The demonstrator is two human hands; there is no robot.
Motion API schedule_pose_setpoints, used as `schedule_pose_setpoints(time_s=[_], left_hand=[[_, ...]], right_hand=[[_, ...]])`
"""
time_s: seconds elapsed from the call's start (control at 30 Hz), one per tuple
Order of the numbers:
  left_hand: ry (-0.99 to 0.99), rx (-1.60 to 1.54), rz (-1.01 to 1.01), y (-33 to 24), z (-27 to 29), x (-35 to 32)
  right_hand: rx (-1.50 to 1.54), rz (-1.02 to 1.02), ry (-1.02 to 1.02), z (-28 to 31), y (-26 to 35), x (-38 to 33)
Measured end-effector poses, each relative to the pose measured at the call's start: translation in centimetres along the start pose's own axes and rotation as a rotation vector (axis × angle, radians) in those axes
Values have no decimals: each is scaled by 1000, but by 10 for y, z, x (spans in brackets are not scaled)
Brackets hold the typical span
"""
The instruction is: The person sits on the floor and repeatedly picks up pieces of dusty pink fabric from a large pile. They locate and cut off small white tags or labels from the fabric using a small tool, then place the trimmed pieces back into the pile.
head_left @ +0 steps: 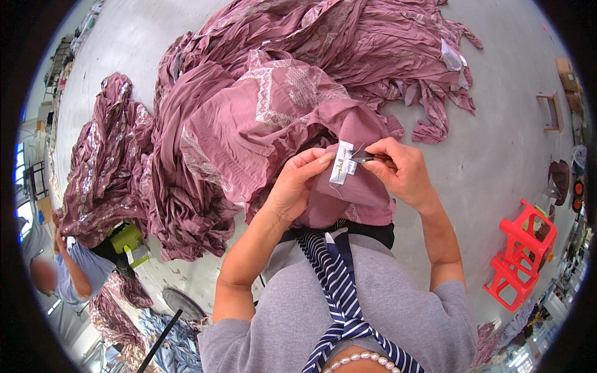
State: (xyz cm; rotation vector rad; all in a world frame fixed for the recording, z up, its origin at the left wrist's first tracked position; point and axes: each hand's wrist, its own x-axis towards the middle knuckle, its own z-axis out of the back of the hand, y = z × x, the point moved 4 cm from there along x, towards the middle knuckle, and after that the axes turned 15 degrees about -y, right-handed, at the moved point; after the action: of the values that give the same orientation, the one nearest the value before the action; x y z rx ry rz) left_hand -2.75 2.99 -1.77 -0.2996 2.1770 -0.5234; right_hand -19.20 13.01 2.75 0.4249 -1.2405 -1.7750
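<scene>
Holding the dusty-pink woven garment with pale lace panels (292, 124) up from the large heap on the grey concrete floor (510, 124), the person works at lap height in the head view.

Head view:
- Left hand (297, 186): fingers closed, pinching the small white rectangular sewn-in label (341, 163) and the fabric under it.
- Right hand (401, 171): fingers closed on small dark metal thread snips (368, 158), tip touching the label's upper edge.

Risks, as judged:
- The snip tip lies just beside the left thumb and forefinger; a slip could nick them.
- The label sits flat against the thin cloth; a cut made too deep could pierce the garment.
- Slack fabric bunches under the label; loss of tension could pull it out of the pinch.

A red plastic stool (521, 252) lies tipped well apart to the right. Another person in a blue shirt (78, 267) crouches at far left.
</scene>
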Motion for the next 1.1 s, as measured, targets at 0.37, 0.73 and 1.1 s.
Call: schedule_pose_setpoints(time_s=[0.37,0.73,1.1], left_hand=[[-5,20,-1,-4,-3,-2],[-56,-19,5,-8,-3,3],[-66,-37,16,-5,-3,4]], right_hand=[[-120,195,-84,-1,5,-1],[-239,498,18,-4,28,0],[-389,699,73,-15,38,-4]])
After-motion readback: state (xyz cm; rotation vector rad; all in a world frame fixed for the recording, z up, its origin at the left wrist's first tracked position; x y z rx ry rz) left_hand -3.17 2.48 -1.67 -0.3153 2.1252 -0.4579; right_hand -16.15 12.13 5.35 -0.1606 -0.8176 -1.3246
